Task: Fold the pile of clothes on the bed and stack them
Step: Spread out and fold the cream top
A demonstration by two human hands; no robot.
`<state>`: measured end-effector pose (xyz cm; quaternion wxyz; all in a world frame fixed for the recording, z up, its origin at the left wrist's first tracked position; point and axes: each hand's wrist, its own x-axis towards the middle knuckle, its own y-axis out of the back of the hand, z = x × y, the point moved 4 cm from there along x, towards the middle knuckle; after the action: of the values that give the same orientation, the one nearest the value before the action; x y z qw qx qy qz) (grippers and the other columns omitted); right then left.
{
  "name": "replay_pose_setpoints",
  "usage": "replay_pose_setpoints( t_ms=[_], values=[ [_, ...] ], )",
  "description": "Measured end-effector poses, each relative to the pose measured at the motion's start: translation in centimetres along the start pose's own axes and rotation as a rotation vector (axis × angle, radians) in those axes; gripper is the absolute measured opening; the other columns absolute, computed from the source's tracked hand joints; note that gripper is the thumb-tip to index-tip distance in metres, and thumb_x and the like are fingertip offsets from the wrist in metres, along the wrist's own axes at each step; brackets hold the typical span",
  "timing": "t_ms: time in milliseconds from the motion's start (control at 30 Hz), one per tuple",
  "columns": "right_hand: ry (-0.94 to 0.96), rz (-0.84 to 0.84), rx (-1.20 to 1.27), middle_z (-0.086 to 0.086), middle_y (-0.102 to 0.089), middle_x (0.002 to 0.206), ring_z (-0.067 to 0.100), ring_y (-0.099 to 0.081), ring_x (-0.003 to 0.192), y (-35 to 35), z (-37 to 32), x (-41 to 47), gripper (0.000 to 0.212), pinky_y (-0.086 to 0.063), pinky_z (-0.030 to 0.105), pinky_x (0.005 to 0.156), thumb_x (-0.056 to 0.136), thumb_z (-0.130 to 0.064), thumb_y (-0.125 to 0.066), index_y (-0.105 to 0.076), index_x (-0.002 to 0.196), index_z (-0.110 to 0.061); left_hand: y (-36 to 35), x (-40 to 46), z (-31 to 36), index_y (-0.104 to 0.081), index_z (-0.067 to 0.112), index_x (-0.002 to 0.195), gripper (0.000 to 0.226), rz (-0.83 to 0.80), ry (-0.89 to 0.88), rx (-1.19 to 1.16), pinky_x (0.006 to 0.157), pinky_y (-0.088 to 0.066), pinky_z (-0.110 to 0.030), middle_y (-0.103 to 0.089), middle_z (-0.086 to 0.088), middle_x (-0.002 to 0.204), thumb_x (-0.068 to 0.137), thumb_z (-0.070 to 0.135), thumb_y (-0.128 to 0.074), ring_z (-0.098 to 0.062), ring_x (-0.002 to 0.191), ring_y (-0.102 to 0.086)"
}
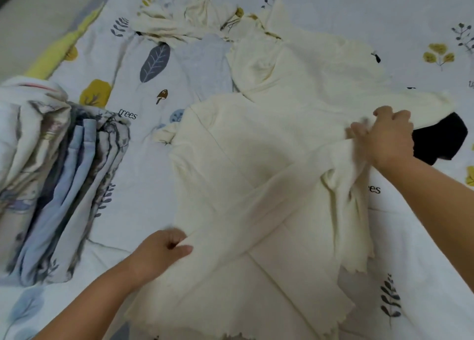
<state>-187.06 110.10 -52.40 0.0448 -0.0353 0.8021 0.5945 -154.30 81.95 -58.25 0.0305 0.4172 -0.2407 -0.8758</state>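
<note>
Bed sheet: white leaf-printed cotton bed sheet [143, 165], under everything.
Garment: cream ribbed long-sleeved top [246, 175], spread flat mid-bed, sleeve folded across.
Quilt: folded blue-grey quilt [56, 175], left.
Right hand [387, 137]: fingers curled, gripping sleeve fabric.
Left hand [161, 252]: pinching top's left edge.

Left hand [160, 252] and right hand [387, 137] reach forward, fingers [382, 112] curled.

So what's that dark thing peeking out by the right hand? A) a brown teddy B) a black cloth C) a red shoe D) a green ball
B: a black cloth lies on the bed just beyond the right hand, partly tucked under the cream top that the hand grips.
</note>
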Motion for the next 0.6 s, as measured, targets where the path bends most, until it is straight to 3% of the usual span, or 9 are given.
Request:
replay_pose_setpoints(
  t_ms=[100, 167, 267, 400, 500, 600],
  values=[
    [-0.209, 0.035, 0.22, 0.025, -0.031, 0.135, 0.043, -0.04, 0.119, -0.9, 0.8, -2.2, 0.056, -0.036, 0.045, 0.094, 0.092, -0.038, -0.05, -0.034, 0.133, -0.003, 0.5, 0.0, 0.0, -0.045, 0.023, 0.056, 0.036, 0.205, -0.047, 0.16, 0.053, -0.034, -0.014, -0.043, 0.008, 0.048, 0.087, 0.023, -0.063, -0.002, 0.048, -0.042],
    [-0.233, 0.087, 0.306, 0.022, -0.036, 0.131, 0.04, -0.043, 0.116, -1.2, 1.2, -4.3, 0.049, -0.037, 0.042, 0.092, 0.091, -0.032, -0.052, -0.038, 0.126, -0.002, 0.5, 0.0, 0.0, -0.046, 0.024, 0.058, 0.033, 0.275, -0.057, 0.169, 0.052, -0.034, -0.013, -0.045, 0.007, 0.048, 0.087, 0.027, -0.063, -0.002, 0.05, -0.044],
    [-0.027, 0.161, 0.237, 0.017, -0.045, 0.113, 0.031, -0.042, 0.108, -1.9, 0.5, -8.1, 0.033, -0.035, 0.041, 0.088, 0.079, -0.022, -0.061, -0.046, 0.103, -0.006, 0.2, 0.1, 0.0, -0.042, 0.027, 0.056, 0.036, 0.303, -0.076, 0.158, 0.052, -0.033, -0.017, -0.046, 0.009, 0.044, 0.086, 0.029, -0.063, -0.003, 0.048, -0.042],
    [0.239, 0.019, -0.135, 0.023, -0.049, 0.1, 0.038, -0.047, 0.094, -4.5, 0.0, -11.0, 0.045, -0.039, 0.045, 0.072, 0.07, -0.022, -0.074, -0.051, 0.098, 0.003, 0.1, 0.3, 0.2, -0.038, 0.028, 0.057, 0.038, 0.309, -0.1, 0.246, 0.056, -0.034, -0.021, -0.045, 0.007, 0.05, 0.087, 0.024, -0.062, -0.002, 0.053, -0.044],
    [0.363, -0.021, -0.299, 0.027, -0.055, 0.094, 0.04, -0.051, 0.084, -4.5, 1.0, -10.3, 0.023, -0.036, 0.044, 0.063, 0.083, 0.002, -0.057, -0.054, 0.104, 0.008, 0.2, 0.4, 0.2, -0.038, 0.025, 0.06, 0.035, 0.281, -0.081, 0.282, 0.059, -0.035, -0.029, -0.046, 0.006, 0.054, 0.088, 0.024, -0.059, -0.011, 0.058, -0.046],
    [0.354, -0.04, -0.324, 0.023, -0.058, 0.081, 0.036, -0.05, 0.071, -2.9, 3.7, -9.4, 0.024, -0.03, 0.036, 0.058, 0.075, 0.012, -0.055, -0.058, 0.098, 0.004, 0.4, 0.6, 0.2, -0.04, 0.021, 0.063, 0.031, 0.279, -0.064, 0.286, 0.062, -0.036, -0.03, -0.048, 0.005, 0.057, 0.089, 0.022, -0.057, -0.018, 0.064, -0.049]
  ],
)
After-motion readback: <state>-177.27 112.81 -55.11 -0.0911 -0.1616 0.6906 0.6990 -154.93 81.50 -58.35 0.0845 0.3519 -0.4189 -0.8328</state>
